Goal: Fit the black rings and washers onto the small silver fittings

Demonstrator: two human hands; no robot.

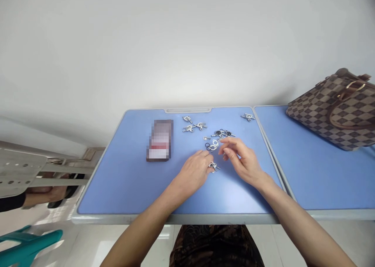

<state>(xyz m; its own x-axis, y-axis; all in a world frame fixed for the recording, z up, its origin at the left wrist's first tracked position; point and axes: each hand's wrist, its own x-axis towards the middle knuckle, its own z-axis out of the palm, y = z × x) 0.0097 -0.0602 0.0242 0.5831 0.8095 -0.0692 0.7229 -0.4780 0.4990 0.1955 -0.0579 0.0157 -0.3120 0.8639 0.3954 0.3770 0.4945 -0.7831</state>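
Observation:
My left hand point(197, 166) rests on the blue table, fingers closed on a small metal fitting point(213, 166) with a flat plate and prongs. Just to its right, my right hand point(243, 159) hovers with curled fingers. Thumb and fingertips come together around something too small to make out, while the index finger stands apart. Beyond the fingertips lie a flat metal plate point(215, 144) with holes and a black ring point(208, 145). Two round black pieces point(223, 133) lie among metal parts behind them. A small metal piece point(206, 138) sits alongside.
Several metal fittings point(200, 125) lie toward the back, another fitting point(248, 117) at the back right. A blurred-out phone-shaped object point(159, 140) is on the left. A checkered handbag point(336, 111) stands on the adjoining table point(328, 169). Another person's arm point(38, 198) shows at far left.

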